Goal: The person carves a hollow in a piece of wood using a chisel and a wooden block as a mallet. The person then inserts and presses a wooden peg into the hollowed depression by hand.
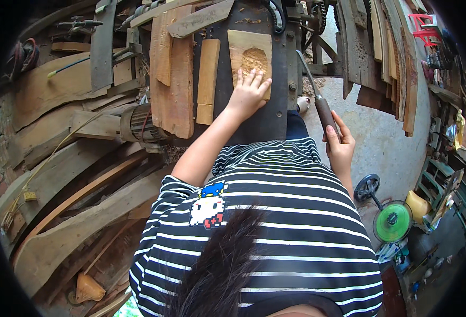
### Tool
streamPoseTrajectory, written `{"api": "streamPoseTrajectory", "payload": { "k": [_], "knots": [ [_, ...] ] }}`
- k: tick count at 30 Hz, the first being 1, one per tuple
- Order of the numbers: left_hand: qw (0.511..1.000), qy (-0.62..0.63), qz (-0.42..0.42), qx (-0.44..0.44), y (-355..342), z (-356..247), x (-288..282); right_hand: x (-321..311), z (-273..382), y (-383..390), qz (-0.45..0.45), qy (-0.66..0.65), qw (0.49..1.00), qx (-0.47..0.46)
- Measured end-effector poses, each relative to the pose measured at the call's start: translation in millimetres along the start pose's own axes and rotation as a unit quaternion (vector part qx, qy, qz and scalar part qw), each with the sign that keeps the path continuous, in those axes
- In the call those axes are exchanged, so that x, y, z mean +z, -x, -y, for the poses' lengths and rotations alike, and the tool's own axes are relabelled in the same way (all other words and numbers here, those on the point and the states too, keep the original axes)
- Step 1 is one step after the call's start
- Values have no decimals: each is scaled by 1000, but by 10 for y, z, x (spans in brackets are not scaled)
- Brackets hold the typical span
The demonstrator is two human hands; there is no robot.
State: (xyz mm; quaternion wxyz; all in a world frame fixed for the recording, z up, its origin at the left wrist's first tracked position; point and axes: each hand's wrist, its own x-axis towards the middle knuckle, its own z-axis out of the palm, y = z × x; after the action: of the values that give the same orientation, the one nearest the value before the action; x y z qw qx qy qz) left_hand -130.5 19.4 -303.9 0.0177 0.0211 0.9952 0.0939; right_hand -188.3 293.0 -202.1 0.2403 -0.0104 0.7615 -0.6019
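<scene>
A pale rectangular wood block (242, 41) lies on the dark bench top, with a rounded hollow carved in it. Loose shavings (253, 59) fill much of that hollow. My left hand (247, 96) rests on the block's near part, fingers spread and their tips at the hollow's near edge. To the right, off the bench edge, my right hand (340, 147) is closed around the dark handle of a gouge (324, 112). Its long curved metal blade points away from me, up toward the bench's right side, apart from the block.
Left of the block lie a narrow wood strip (208, 79) and wide planks (172, 100). An electric motor (139, 122) sits beside the bench. Boards (399, 68) lean at the right, and a green fan (392, 221) stands on the concrete floor (386, 150).
</scene>
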Motion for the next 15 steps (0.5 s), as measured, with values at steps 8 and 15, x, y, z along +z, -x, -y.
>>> {"api": "streamPoseTrajectory", "payload": {
  "k": [8,15],
  "knots": [
    [895,315,-303,-83,31,28,-719,45,117,91,-20,0,1000,17],
    [445,655,-437,-427,-26,483,-913,37,183,132,-13,12,996,-90]
  ]
}}
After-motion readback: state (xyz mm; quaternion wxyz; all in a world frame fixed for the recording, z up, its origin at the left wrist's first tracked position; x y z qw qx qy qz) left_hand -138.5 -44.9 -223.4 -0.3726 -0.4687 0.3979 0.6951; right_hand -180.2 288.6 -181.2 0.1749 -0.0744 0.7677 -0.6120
